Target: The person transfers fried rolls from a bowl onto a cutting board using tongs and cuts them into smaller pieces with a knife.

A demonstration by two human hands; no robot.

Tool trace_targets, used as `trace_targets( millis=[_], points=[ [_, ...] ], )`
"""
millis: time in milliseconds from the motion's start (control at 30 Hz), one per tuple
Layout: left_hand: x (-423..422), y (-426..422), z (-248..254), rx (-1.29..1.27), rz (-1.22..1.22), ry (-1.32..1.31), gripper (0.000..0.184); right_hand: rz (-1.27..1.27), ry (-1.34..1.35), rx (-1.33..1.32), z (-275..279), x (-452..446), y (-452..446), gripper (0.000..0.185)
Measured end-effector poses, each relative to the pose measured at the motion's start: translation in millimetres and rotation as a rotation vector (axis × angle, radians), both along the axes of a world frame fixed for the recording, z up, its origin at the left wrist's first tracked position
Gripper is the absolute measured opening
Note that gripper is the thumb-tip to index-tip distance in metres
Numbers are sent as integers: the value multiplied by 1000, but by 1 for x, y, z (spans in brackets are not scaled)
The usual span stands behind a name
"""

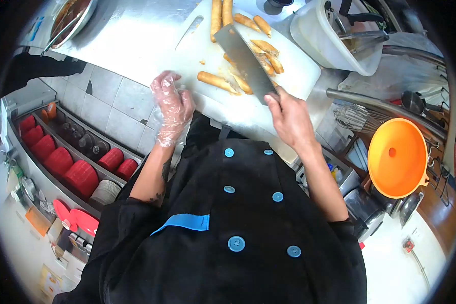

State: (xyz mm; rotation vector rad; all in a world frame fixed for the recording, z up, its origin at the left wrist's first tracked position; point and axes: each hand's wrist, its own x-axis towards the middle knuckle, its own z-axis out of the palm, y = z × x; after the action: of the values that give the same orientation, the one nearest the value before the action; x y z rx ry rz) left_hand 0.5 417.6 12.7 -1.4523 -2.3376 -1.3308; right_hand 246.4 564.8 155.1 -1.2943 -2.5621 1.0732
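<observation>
My right hand [291,117] is wrapped round the handle of a wide-bladed cleaver [244,62]. The blade slants across a white cutting board [301,76], over some of the fried spring rolls. Cut spring roll pieces [265,48] lie around the blade, and part of them is hidden under it. One longer spring roll [215,81] rests near the board's front edge, and whole spring rolls [216,19] sit at the far side. My left hand [172,104], in a clear plastic glove, hovers by the counter's edge, left of the board. Its fingers are loosely bent, thumb apart, holding nothing.
A white tub [319,38] with utensils stands right of the board. At the far left is a metal bowl [72,23] with dark red contents. An orange round pan-like item [397,158] and whisks [357,117] hang at right. Red cups [81,178] fill a drawer below left.
</observation>
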Motion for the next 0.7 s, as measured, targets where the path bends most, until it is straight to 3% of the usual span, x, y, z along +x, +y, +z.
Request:
trace_targets(
  millis=[33,100,200,433,533,600,633,700],
  points=[
    [-10,-15,-17,-102,-106,-103,40,-15,-7,7,5,0,2,27],
    [-10,-17,-18,-182,-239,-48,24,-55,24,15,11,-2,0,27],
    [19,6,25,-160,-330,10,28,-113,69,8,8,-4,-6,27],
    [13,16,19,-136,-414,37,26,-104,-15,-24,-8,-4,-37,26],
    [5,12,12,-229,-451,-87,15,-123,-19,-75,-13,-16,-55,27],
    [3,14,19,-109,-373,-415,7,-84,-73,-58,-19,-24,-61,29],
    [-3,13,23,-111,-378,-412,7,-91,-86,-66,-21,-27,-62,28],
    [-21,9,33,-4,-141,-625,17,-112,-92,-69,-23,-28,-61,28]
  ],
)
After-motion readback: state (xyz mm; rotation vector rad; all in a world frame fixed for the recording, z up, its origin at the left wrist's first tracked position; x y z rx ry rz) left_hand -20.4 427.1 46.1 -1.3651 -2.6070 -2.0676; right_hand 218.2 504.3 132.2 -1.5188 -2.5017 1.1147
